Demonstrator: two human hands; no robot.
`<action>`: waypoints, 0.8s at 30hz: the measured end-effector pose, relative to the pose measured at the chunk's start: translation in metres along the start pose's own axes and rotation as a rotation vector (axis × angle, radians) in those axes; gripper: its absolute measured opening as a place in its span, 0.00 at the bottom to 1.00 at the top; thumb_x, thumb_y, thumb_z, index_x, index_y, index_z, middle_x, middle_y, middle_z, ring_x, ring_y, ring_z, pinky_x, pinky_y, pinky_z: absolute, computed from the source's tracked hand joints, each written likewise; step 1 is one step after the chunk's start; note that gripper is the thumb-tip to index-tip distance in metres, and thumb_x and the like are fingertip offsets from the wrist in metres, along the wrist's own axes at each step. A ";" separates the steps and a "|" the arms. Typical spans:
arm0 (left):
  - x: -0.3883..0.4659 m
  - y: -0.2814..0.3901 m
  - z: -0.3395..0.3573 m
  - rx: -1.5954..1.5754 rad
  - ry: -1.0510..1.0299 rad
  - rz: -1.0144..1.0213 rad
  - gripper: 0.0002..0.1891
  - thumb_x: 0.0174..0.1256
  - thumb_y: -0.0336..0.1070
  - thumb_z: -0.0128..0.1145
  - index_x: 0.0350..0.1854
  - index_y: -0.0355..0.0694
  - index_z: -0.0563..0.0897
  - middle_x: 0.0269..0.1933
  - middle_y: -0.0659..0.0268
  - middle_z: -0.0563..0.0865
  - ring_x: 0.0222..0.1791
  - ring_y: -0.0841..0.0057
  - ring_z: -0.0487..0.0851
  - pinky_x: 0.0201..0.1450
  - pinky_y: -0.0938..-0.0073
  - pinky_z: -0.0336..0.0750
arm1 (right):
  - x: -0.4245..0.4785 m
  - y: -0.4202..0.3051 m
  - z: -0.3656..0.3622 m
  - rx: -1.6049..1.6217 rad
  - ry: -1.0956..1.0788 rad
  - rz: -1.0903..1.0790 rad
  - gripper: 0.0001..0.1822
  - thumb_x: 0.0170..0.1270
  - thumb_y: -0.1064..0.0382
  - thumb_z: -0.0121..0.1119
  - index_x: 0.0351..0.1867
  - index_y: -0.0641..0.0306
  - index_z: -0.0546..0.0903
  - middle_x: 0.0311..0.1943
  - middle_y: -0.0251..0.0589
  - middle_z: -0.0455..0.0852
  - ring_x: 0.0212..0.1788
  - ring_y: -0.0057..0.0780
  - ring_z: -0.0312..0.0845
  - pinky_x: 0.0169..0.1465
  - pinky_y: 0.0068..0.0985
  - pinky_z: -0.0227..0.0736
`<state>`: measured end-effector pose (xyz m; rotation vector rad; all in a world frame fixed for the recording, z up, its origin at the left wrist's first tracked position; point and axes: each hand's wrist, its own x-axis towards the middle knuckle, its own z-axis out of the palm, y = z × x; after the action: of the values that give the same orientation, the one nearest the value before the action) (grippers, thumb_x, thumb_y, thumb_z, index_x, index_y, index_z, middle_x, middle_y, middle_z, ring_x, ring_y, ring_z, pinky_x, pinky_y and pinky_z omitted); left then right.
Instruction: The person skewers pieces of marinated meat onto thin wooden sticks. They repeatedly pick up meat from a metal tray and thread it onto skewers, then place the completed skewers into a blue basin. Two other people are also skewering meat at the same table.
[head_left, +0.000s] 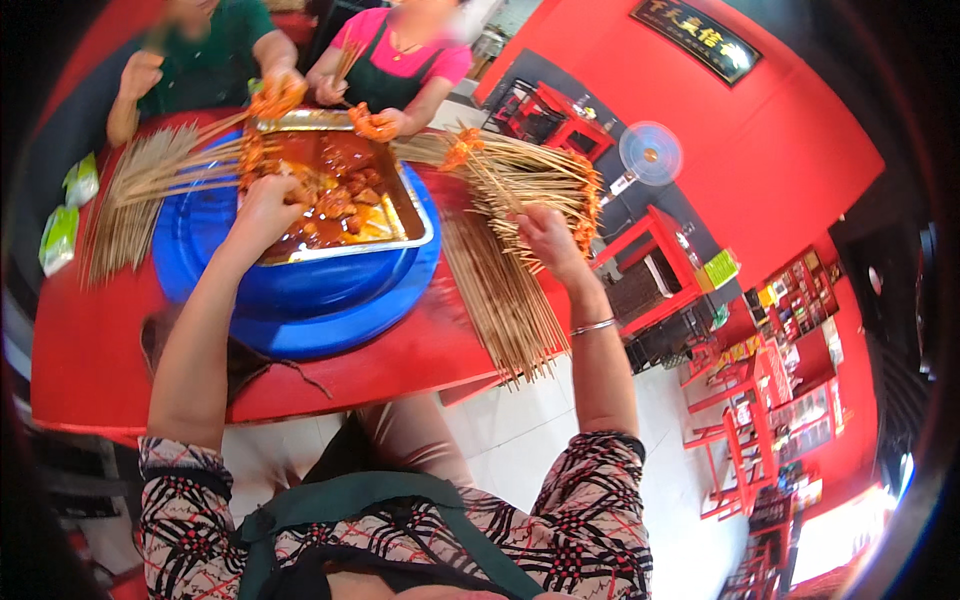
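My left hand reaches over the near left part of a metal tray, its fingertips at the marinated meat pieces in red-orange sauce; what they pinch is hard to make out. To the right, my right hand grips a thin wooden skewer that points up and left, with coated meat at its tip. Below and behind that hand lies a pile of skewers with meat at their far right ends. Bare wooden skewers lie in a bundle beside it.
The tray rests on a round blue plastic lid or tub on the red table. Two people work across it, their hands at the tray's far edge. More skewers and green-white packets lie left. A dark cloth-like item is under my left forearm.
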<state>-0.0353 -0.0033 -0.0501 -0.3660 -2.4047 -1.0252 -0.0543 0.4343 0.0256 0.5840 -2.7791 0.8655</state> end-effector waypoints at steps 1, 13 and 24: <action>-0.001 0.001 -0.002 0.005 -0.001 -0.005 0.08 0.51 0.30 0.60 0.32 0.35 0.88 0.35 0.51 0.88 0.39 0.56 0.87 0.45 0.62 0.79 | -0.003 -0.001 0.004 0.101 0.024 0.072 0.12 0.74 0.64 0.52 0.44 0.66 0.86 0.21 0.24 0.73 0.23 0.15 0.67 0.26 0.20 0.62; -0.004 0.002 -0.003 -0.004 -0.057 -0.028 0.07 0.50 0.29 0.61 0.32 0.33 0.84 0.32 0.53 0.88 0.36 0.58 0.87 0.41 0.65 0.78 | 0.106 0.039 -0.014 1.592 0.760 0.500 0.11 0.78 0.64 0.40 0.34 0.61 0.70 0.20 0.31 0.64 0.17 0.21 0.53 0.19 0.23 0.51; -0.007 0.017 -0.010 -0.033 -0.085 -0.077 0.06 0.51 0.27 0.60 0.31 0.32 0.85 0.31 0.54 0.88 0.34 0.63 0.88 0.40 0.69 0.79 | 0.207 0.144 -0.005 1.488 1.230 0.670 0.06 0.71 0.68 0.37 0.38 0.60 0.69 0.30 0.43 0.74 0.20 0.31 0.60 0.22 0.35 0.57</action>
<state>-0.0189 0.0003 -0.0378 -0.3376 -2.4975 -1.1046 -0.3023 0.4807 0.0139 -0.6670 -0.8318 2.2480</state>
